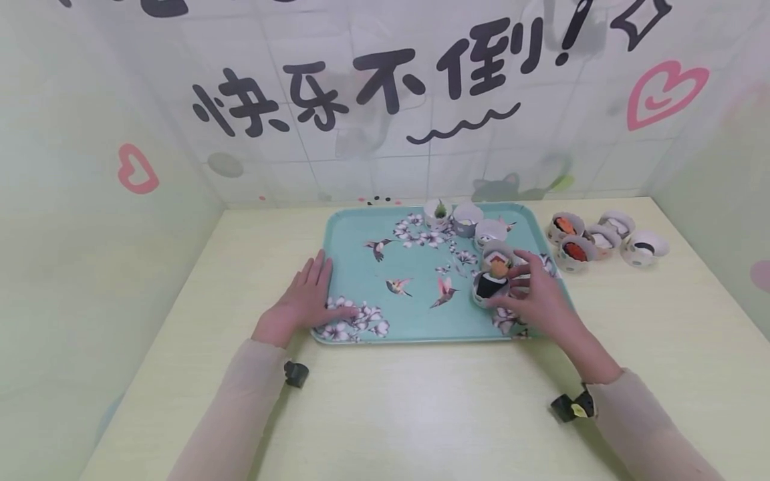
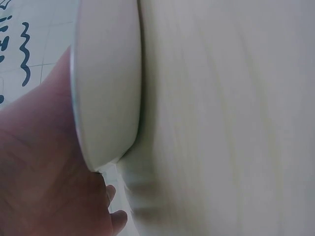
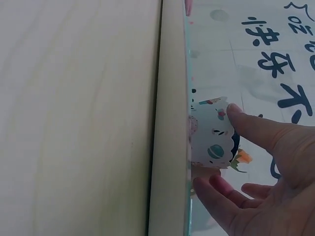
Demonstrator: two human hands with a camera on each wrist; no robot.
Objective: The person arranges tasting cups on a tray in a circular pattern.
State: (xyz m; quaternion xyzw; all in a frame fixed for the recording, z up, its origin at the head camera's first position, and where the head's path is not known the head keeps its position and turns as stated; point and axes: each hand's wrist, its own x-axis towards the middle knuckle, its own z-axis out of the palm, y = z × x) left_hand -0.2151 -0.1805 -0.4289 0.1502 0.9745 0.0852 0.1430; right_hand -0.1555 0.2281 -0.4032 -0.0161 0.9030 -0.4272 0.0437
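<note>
A blue-green tray [image 1: 415,317] printed with birds and blossoms lies on the table. My left hand [image 1: 303,297] rests along its left side, fingers straight and thumb over the front corner. At the tray's right side, my right hand [image 1: 538,294] holds a small scalloped paper cup [image 3: 209,132] between thumb and fingers. Inside that cup sits a black piece with an orange top [image 1: 499,268], which looks like sushi. Directly behind it is a cup with a red and white piece [image 1: 498,256]. The left wrist view shows the tray's outer wall [image 2: 108,88] beside the left hand.
Three more cups curve along the tray's back right, one with a green piece [image 1: 441,210]. Right of the tray, several filled cups cluster on the table, including one with a red piece [image 1: 575,251] and one with a black-banded piece [image 1: 645,247]. A lettered wall [image 1: 385,160] stands behind.
</note>
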